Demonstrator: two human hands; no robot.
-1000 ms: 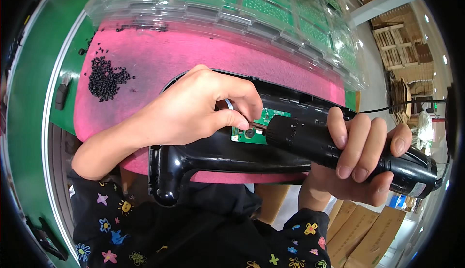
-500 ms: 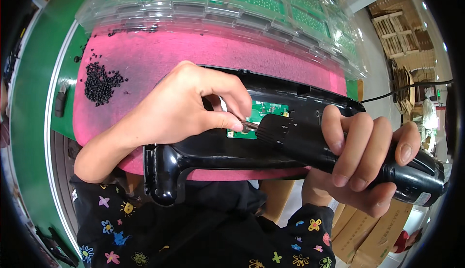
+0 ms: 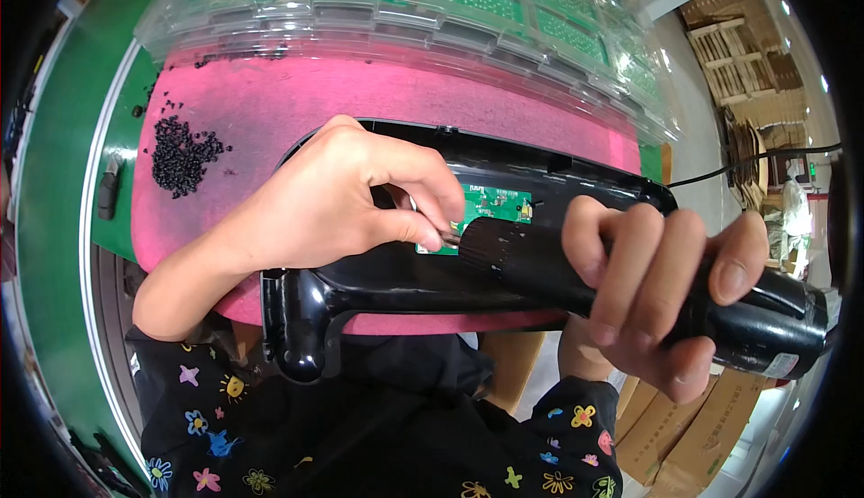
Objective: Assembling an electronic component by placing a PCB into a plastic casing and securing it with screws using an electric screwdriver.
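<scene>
I see the left hand (image 3: 333,201) arched, fingertips pinching the screwdriver's tip at the green circuit board (image 3: 490,210) — right hand (image 3: 661,296) fist-wrapped around the black electric screwdriver (image 3: 540,264).

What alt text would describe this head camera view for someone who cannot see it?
The right hand grips a black electric screwdriver, its tip at a small green circuit board inside a black plastic housing, where the left hand pinches beside the tip. The housing lies on a pink mat with a pile of black screws.

Bright even light; glare on clear trays (image 3: 504,12); strong fisheye bending, dark vignette at rim.
</scene>
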